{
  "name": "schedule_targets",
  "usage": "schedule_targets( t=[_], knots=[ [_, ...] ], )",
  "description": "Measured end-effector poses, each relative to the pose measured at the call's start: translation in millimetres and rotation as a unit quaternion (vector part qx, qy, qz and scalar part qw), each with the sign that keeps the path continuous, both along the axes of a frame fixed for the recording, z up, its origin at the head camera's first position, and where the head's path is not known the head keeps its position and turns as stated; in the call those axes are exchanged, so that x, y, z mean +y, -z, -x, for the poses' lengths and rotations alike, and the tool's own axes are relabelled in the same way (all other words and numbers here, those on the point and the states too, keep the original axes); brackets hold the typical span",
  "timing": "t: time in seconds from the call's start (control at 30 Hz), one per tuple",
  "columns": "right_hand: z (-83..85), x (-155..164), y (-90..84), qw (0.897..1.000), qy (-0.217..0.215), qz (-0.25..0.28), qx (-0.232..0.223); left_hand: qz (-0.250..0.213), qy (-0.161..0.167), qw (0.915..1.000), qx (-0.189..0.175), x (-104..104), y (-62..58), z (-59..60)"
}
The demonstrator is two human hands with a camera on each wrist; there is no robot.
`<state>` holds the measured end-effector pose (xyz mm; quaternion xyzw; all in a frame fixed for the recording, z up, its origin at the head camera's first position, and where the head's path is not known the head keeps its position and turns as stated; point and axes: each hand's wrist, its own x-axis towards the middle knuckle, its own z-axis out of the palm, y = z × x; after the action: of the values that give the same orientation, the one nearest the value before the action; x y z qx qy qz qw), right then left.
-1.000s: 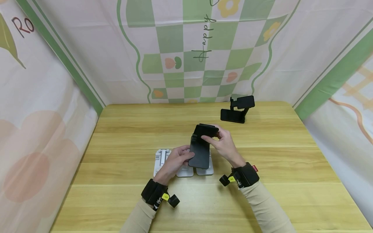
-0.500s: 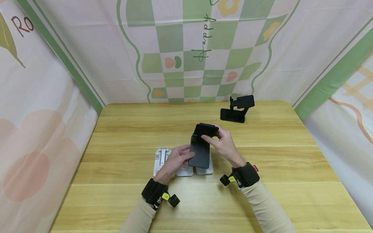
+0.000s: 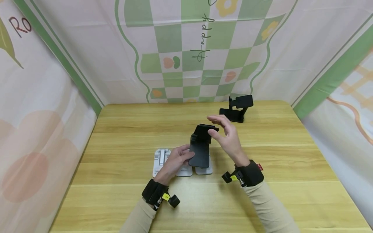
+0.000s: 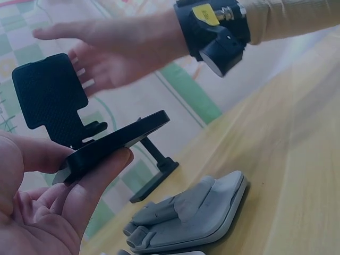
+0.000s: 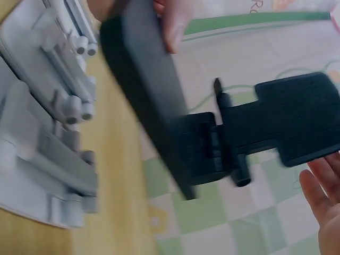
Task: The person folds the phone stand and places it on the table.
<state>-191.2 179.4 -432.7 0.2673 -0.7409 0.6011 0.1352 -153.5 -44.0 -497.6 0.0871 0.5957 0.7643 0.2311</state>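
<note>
My left hand (image 3: pixel 176 160) pinches the base of a black folding phone stand (image 3: pixel 199 155) between thumb and fingers, above the table. The stand is partly unfolded: in the left wrist view its top plate (image 4: pixel 50 95) rises at an angle from the base. Just right of that plate, my right hand (image 3: pixel 228 139) is off the stand, thumb and fingers spread apart. In the right wrist view its fingertips (image 5: pixel 316 194) show close below the plate's edge. Beneath the held stand lie three folded white phone stands in a row, the leftmost (image 3: pixel 161 160) showing best.
A second black phone stand (image 3: pixel 244 101), unfolded, stands at the back right of the wooden table (image 3: pixel 131 126). A patterned cloth (image 3: pixel 169 38) hangs behind the table's back edge, with more cloth at both sides.
My right hand has let go of the black stand's top plate and moved off to the right, its fingers opening. The left hand keeps its hold on the base in the same place.
</note>
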Motion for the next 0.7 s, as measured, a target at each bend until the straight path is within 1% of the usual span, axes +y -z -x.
schedule_targets(
  t=[0.07,0.13,0.23,0.3,0.4,0.57,0.63,0.7],
  knots=[
    [-1.0,-1,-5.0,0.999,0.021,-0.020,0.043,0.000,-0.001,1.0000,0.000,0,-0.2,-0.3],
    [-1.9,-3,-9.4,0.994,0.042,-0.049,0.088,0.000,-0.001,1.0000,0.001,0,-0.5,-0.7],
    [-3.2,-9,-14.7,0.982,0.065,-0.088,0.153,0.000,-0.001,1.0000,0.005,0,-0.2,-0.9],
    [-4.0,-12,-17.4,0.973,0.074,-0.113,0.185,0.000,-0.001,1.0000,0.006,-1,0.2,-1.1],
    [-5.8,-15,-20.9,0.962,0.083,-0.145,0.217,-0.001,-0.001,1.0000,0.008,-1,0.6,-1.3],
    [-9.7,-18,-25.6,0.938,0.104,-0.209,0.256,-0.001,-0.004,0.9999,0.012,-1,1.5,-2.1],
    [-11.2,-20,-26.9,0.929,0.112,-0.225,0.270,0.002,-0.013,0.9999,0.009,0,1.6,-2.6],
    [-12.7,-22,-28.4,0.925,0.117,-0.231,0.277,0.009,-0.029,0.9995,0.006,1,0.9,-2.9]
  ],
)
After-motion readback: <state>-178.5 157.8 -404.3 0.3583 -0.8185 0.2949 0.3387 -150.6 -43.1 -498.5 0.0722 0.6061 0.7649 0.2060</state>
